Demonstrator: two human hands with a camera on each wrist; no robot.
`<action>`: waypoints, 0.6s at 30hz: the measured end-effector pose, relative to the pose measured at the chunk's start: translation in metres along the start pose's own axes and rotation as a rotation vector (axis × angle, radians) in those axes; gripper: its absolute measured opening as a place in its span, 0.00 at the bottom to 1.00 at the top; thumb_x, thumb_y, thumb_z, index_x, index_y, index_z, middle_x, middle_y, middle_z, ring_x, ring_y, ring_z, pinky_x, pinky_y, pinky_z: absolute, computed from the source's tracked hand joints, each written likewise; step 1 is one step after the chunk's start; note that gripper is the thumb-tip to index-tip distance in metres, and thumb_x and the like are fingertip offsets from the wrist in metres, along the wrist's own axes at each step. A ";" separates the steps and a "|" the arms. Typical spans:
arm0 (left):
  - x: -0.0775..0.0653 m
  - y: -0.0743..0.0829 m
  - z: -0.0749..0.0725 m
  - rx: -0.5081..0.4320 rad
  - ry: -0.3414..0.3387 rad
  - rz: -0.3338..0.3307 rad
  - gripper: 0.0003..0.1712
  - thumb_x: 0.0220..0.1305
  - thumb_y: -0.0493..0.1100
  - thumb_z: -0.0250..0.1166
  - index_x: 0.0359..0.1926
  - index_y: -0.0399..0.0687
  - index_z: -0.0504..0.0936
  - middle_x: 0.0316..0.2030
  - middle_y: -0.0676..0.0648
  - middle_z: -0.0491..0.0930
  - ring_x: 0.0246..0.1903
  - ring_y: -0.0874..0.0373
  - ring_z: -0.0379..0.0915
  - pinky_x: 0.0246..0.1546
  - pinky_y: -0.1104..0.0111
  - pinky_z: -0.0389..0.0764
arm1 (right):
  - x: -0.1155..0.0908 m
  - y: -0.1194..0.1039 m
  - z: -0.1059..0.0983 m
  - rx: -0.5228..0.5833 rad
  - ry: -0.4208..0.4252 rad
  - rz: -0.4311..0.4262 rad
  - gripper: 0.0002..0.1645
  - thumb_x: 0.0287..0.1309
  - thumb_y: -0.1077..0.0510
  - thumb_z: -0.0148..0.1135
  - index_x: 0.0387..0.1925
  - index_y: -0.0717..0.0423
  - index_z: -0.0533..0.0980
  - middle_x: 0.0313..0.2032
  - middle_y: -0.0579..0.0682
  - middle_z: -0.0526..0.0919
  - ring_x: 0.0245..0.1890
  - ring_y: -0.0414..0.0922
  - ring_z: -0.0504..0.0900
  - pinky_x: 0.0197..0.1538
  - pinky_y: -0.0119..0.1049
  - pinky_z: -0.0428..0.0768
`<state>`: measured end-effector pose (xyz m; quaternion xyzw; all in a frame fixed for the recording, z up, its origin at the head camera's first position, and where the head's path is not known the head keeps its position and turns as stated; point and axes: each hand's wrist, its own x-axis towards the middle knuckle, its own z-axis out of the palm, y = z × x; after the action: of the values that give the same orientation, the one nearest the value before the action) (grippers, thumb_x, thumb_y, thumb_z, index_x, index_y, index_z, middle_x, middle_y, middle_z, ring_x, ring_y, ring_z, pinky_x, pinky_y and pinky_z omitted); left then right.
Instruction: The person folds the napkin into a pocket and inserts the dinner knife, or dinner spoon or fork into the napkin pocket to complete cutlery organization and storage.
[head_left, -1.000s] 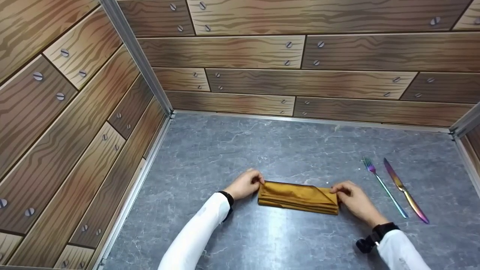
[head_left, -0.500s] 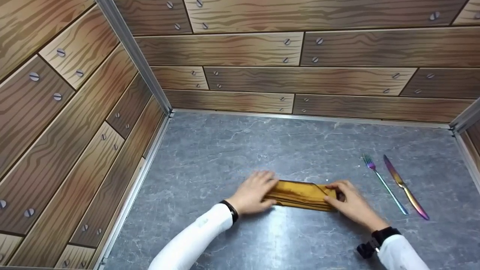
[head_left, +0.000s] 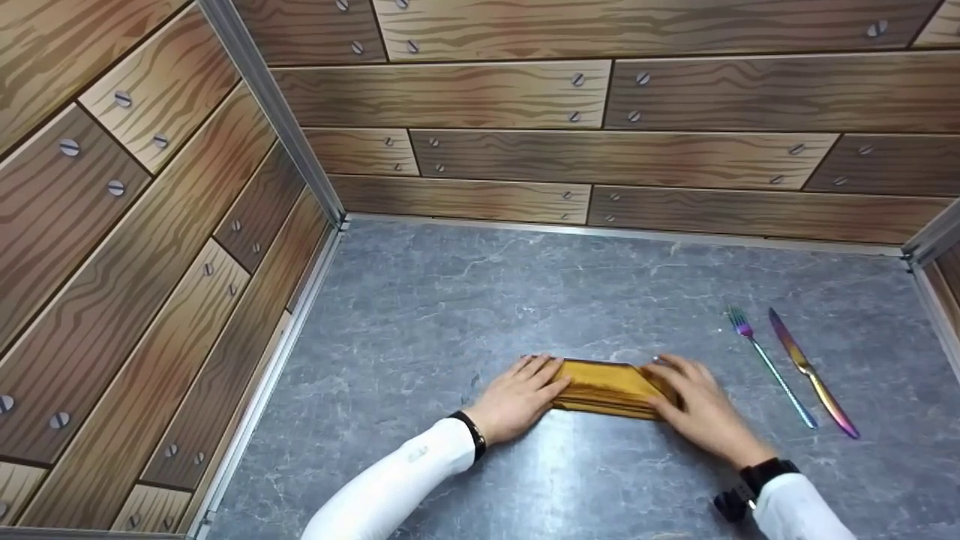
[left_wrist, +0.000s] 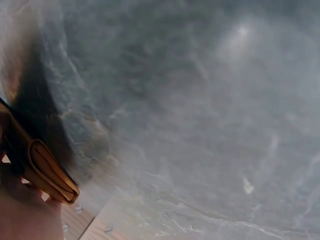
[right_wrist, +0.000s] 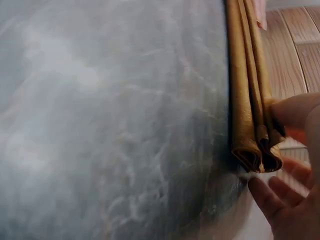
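Observation:
A mustard-gold cloth napkin [head_left: 604, 384], folded into a narrow layered strip, lies on the grey table. My left hand [head_left: 517, 401] rests flat on its left end, fingers straight and thumb along the near side. At the other end is my right hand [head_left: 697, 409], its thumb on the near edge and its fingers reaching over the far side. In the right wrist view, the thumb touches the napkin's folded layers [right_wrist: 245, 80], while the other fingers [right_wrist: 270, 200] spread loosely by its end. The left wrist view catches the opposite folded end of the napkin [left_wrist: 47, 170].
To the right of the napkin lie an iridescent fork [head_left: 772, 367] and an iridescent table knife [head_left: 810, 373], side by side. Wood-patterned panels [head_left: 465, 157] wall the marbled grey table [head_left: 420, 300] at the back and left, along a metal strip.
My left hand goes from pinching the napkin's far left corner to lying flat over that end. My right hand stops pinching the upper right corner and spreads over the right end.

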<state>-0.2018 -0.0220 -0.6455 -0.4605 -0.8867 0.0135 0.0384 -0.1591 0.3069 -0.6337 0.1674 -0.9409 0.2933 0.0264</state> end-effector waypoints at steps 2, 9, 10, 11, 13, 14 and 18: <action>0.000 0.001 0.001 0.004 -0.001 0.001 0.28 0.72 0.52 0.42 0.71 0.56 0.55 0.70 0.46 0.49 0.68 0.49 0.44 0.67 0.55 0.48 | -0.002 -0.004 0.000 -0.089 -0.042 -0.049 0.37 0.55 0.43 0.63 0.66 0.40 0.64 0.69 0.48 0.55 0.65 0.54 0.55 0.56 0.63 0.62; 0.001 0.002 0.002 0.031 -0.007 -0.001 0.28 0.72 0.51 0.42 0.71 0.56 0.56 0.70 0.47 0.49 0.69 0.49 0.43 0.67 0.55 0.47 | -0.010 -0.006 0.004 -0.322 -0.115 -0.193 0.36 0.58 0.54 0.60 0.68 0.41 0.60 0.70 0.46 0.53 0.67 0.55 0.53 0.54 0.62 0.67; 0.001 0.002 0.002 0.031 -0.006 0.000 0.28 0.72 0.51 0.42 0.71 0.56 0.56 0.70 0.46 0.49 0.69 0.49 0.43 0.67 0.55 0.47 | -0.011 -0.006 0.005 -0.339 -0.117 -0.200 0.35 0.59 0.54 0.58 0.68 0.42 0.61 0.70 0.46 0.54 0.67 0.55 0.53 0.53 0.62 0.67; 0.001 0.002 0.002 0.029 -0.003 0.001 0.27 0.72 0.50 0.42 0.70 0.56 0.56 0.70 0.46 0.49 0.69 0.49 0.43 0.67 0.55 0.47 | -0.012 -0.006 0.005 -0.352 -0.122 -0.203 0.34 0.60 0.55 0.57 0.68 0.42 0.60 0.70 0.46 0.54 0.67 0.55 0.53 0.52 0.62 0.68; 0.001 0.001 0.003 0.025 0.007 0.002 0.27 0.73 0.49 0.42 0.70 0.55 0.57 0.70 0.46 0.50 0.69 0.49 0.44 0.67 0.55 0.47 | -0.013 -0.006 0.006 -0.367 -0.135 -0.200 0.32 0.63 0.55 0.54 0.68 0.42 0.60 0.70 0.45 0.53 0.68 0.55 0.51 0.51 0.64 0.68; 0.001 0.001 0.003 0.023 0.016 0.003 0.26 0.73 0.49 0.42 0.70 0.55 0.57 0.70 0.46 0.51 0.68 0.48 0.45 0.67 0.55 0.47 | -0.013 -0.005 0.006 -0.371 -0.143 -0.199 0.32 0.64 0.57 0.53 0.68 0.42 0.60 0.70 0.45 0.53 0.68 0.55 0.51 0.50 0.64 0.68; 0.001 -0.001 0.003 0.004 0.041 0.003 0.25 0.72 0.46 0.43 0.69 0.54 0.61 0.69 0.44 0.53 0.68 0.47 0.47 0.66 0.54 0.48 | -0.013 -0.004 0.008 -0.387 -0.173 -0.190 0.33 0.64 0.61 0.49 0.69 0.42 0.57 0.71 0.45 0.50 0.69 0.55 0.48 0.52 0.64 0.66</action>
<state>-0.2031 -0.0214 -0.6486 -0.4617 -0.8851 0.0060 0.0576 -0.1452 0.3032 -0.6400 0.2715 -0.9583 0.0884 0.0049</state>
